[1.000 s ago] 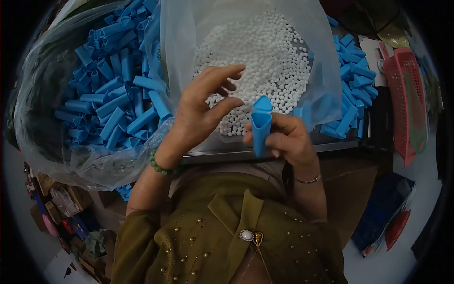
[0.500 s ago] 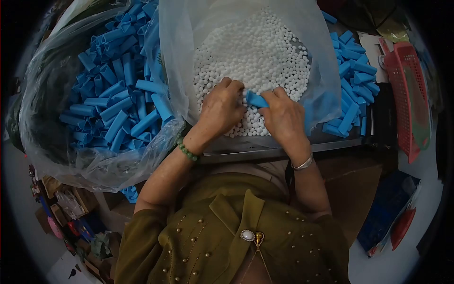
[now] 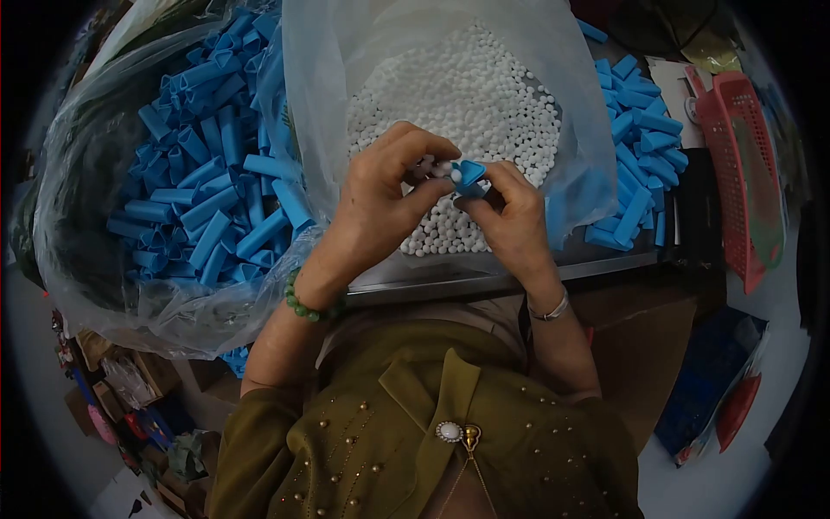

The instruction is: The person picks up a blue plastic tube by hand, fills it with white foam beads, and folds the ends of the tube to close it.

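Observation:
In my right hand [image 3: 512, 221] is a blue triangular tube [image 3: 469, 174], pinched between thumb and fingers with its open end turned to the left. My left hand [image 3: 385, 195] is curled around several small white balls [image 3: 430, 168], and its thumb and forefinger bring one ball to the mouth of the tube. Both hands are above a spread of white balls [image 3: 467, 95] lying in a translucent plastic bag [image 3: 322, 95]. How deep the ball sits in the tube I cannot make out.
A large clear bag [image 3: 86, 303] full of blue tubes [image 3: 207, 203] stands at the left. More blue tubes [image 3: 640, 147] are heaped on the right, beside a pink perforated basket [image 3: 735, 173]. The metal table edge [image 3: 501, 281] runs below my hands.
My left hand has lifted from the pile with white balls in its fingers and come to the tube. The right hand has turned the tube's open end toward them.

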Tool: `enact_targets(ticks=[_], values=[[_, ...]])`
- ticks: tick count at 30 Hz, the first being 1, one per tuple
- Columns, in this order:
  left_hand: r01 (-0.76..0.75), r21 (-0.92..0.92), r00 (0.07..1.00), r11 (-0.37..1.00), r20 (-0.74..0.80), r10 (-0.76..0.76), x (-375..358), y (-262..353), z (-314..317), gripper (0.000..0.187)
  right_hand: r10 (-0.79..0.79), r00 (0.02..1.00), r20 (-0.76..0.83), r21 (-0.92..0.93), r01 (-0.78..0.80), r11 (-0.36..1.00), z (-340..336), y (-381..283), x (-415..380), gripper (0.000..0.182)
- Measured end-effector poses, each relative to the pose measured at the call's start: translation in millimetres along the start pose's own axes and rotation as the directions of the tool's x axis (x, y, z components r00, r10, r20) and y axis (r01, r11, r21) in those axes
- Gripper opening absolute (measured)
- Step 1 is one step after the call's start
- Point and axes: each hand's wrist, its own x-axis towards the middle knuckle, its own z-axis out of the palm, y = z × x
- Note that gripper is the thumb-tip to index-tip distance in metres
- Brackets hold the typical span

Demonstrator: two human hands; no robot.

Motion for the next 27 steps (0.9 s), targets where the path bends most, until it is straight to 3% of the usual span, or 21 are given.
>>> enact_targets(ticks=[8, 15, 19, 21, 25, 27], values=[[-0.065, 0.135, 0.997, 0.989, 0.055, 0.058, 1, 13, -7, 0.036, 0.054, 0.999, -0.006, 0.151, -0.053, 0.987, 1, -7, 0, 0.026], [-0.151, 0.173, 0.988, 0.973, 0.057, 0.143, -1, 13, -4, 0.037, 0.041, 0.999, 0.009, 0.116, -0.042, 0.992, 2, -3, -1, 0.031], [-0.118, 0.206, 0.993, 0.971, 0.043, 0.112, 0, 13, -7, 0.035, 0.053, 0.999, 0.003, 0.190, -0.053, 0.980, 3, 0, -3, 0.031], [-0.107, 0.125, 0.994, 0.986, 0.003, 0.108, -1, 11, -7, 0.034, 0.063, 0.998, -0.002, 0.244, -0.060, 0.968, 4, 1, -5, 0.031], [-0.067, 0.129, 0.997, 0.989, -0.017, 0.070, -2, 12, -8, 0.034, 0.065, 0.998, -0.008, 0.337, -0.058, 0.940, 5, -1, -6, 0.031], [-0.045, -0.094, 0.997, 0.995, 0.057, 0.050, -4, 7, -7, 0.036, 0.068, 0.998, -0.011, 0.399, -0.058, 0.915, 6, -3, -8, 0.032]])
